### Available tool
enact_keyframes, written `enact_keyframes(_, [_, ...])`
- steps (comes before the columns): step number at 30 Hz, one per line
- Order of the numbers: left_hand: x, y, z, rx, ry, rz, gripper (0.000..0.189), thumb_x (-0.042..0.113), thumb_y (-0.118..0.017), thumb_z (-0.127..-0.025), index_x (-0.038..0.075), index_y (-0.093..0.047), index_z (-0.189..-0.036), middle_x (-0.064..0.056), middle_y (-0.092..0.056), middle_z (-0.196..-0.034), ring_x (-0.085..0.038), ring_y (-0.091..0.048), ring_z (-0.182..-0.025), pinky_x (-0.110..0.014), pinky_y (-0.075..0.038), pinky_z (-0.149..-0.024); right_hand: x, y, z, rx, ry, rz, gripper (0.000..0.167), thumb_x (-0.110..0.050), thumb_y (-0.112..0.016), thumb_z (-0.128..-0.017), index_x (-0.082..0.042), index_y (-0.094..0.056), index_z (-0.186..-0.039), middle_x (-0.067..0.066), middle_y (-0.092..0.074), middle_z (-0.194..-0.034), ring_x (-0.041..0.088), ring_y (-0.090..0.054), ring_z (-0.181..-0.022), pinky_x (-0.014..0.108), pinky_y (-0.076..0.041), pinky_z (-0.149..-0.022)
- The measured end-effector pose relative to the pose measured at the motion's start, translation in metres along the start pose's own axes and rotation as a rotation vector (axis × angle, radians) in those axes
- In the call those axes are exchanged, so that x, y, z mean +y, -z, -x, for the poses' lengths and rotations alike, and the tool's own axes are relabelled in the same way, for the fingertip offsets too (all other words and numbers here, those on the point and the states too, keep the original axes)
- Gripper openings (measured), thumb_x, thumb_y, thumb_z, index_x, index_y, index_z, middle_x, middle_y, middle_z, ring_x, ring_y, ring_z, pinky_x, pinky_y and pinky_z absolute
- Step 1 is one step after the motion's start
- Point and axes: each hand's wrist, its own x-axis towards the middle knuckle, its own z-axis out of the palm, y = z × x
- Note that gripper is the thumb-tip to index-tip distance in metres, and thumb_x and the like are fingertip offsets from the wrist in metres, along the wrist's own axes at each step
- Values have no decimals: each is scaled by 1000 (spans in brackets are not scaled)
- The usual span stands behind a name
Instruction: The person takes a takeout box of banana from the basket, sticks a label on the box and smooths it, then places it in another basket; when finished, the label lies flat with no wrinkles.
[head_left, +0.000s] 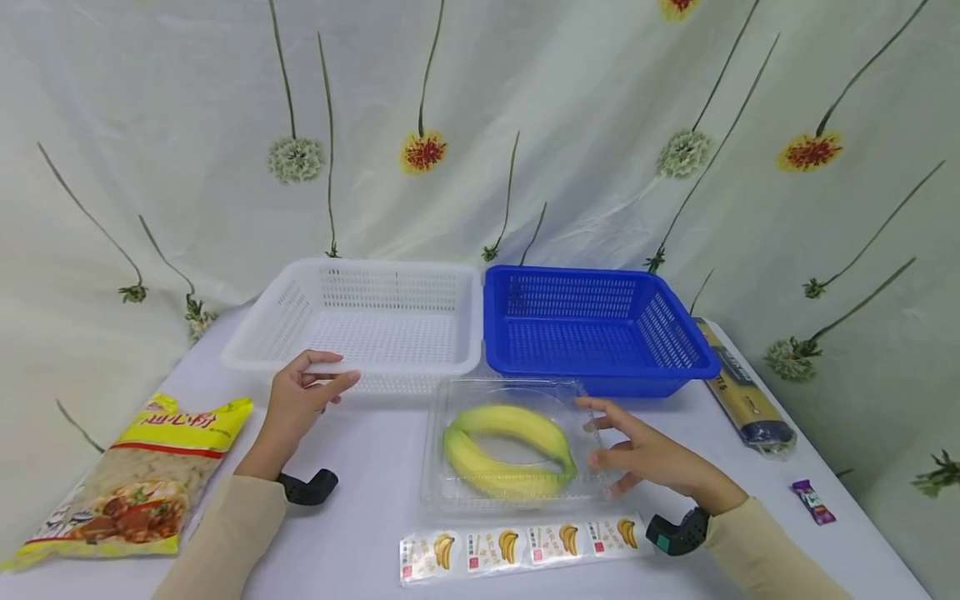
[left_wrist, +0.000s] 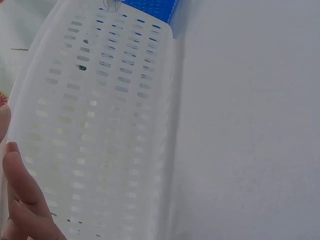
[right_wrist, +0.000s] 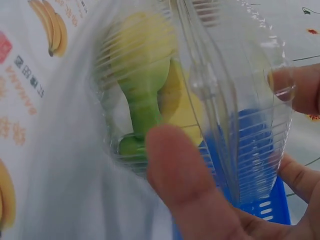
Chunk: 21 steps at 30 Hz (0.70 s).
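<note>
A clear plastic clamshell box (head_left: pixel 495 393) with two yellow bananas (head_left: pixel 517 418), green at the stems, is in the middle of the head view. My right hand (head_left: pixel 643 450) grips its right side. In the right wrist view the thumb (right_wrist: pixel 180 170) is on the near side of the box (right_wrist: pixel 240 165) and the fingers are round the far side. My left hand (head_left: pixel 300 408), loosely bent, is over the front rim of the white basket (head_left: pixel 258 354) and holds nothing. Below the box lies a strip of banana labels (head_left: pixel 536 548).
The blue basket (head_left: pixel 600 367) stands beside the white one at the back. A bag with yellow trim (head_left: pixel 142 479) lies at left. A long packet (head_left: pixel 742 396) and a small purple wrapped sweet (head_left: pixel 813 502) lie at right. Flowered cloth (head_left: pixel 450 75) hangs behind.
</note>
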Motion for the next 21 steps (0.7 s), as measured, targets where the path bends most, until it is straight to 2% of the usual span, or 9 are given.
enact_keyframes(4, [3,0,0,-16,29,-36,62,37,-83,-98,3,-56,-142,14,-75,-94,-12,-70,-79,-22,-51,-68,-2,1,0,13,3,79,84,-25,-72,-107,-10,-20,-172,40,-23,-165,40,-65,-122,51,-64,-81])
enact_keyframes(7, [5,0,3,-49,16,-90,65,36,-80,-101,5,-51,-149,-3,-77,-109,-18,-72,-83,-23,-54,-70,-4,-1,1,66,46,205,77,-26,-71,-107,-10,-30,-169,36,-23,-169,52,-52,-136,62,-58,-96])
enact_keyframes(10, [9,2,11,-91,-24,-169,73,33,-77,-103,8,-39,-161,-20,-74,-124,-26,-72,-87,-26,-56,-70,-6,-6,5,173,155,359,65,-22,-73,-106,-7,-45,-162,31,-32,-167,59,-39,-146,74,-45,-106])
enact_keyframes(13, [15,6,21,-129,-66,-249,85,32,-74,-105,12,-21,-169,-25,-70,-130,-31,-71,-89,-28,-56,-71,-11,-14,8,293,290,475,51,-15,-75,-104,-6,-59,-152,26,-45,-161,56,-41,-147,77,-41,-108])
enact_keyframes(15, [20,7,29,-136,-86,-293,91,32,-74,-105,12,-14,-170,-25,-70,-128,-32,-71,-89,-30,-55,-73,-14,-21,8,351,393,527,44,-8,-76,-101,-6,-65,-144,21,-56,-155,50,-51,-143,73,-45,-107])
enact_keyframes(17, [25,8,39,-145,-100,-344,93,33,-74,-104,10,-12,-168,-24,-69,-128,-32,-70,-92,-32,-54,-73,-17,-28,6,384,499,553,40,0,-76,-99,-6,-69,-138,15,-66,-145,41,-60,-136,63,-53,-104])
enact_keyframes(19, [29,8,49,-162,-101,-402,91,33,-75,-103,6,-15,-166,-24,-68,-128,-32,-69,-96,-35,-54,-74,-19,-36,4,404,609,567,40,7,-77,-94,-5,-72,-133,11,-73,-133,32,-68,-126,49,-60,-99])
enact_keyframes(21, [31,7,57,-210,-97,-466,85,34,-76,-102,2,-24,-161,-23,-67,-129,-32,-69,-101,-37,-54,-74,-20,-44,3,414,710,563,41,12,-78,-90,-5,-74,-127,10,-77,-124,25,-73,-116,37,-62,-93])
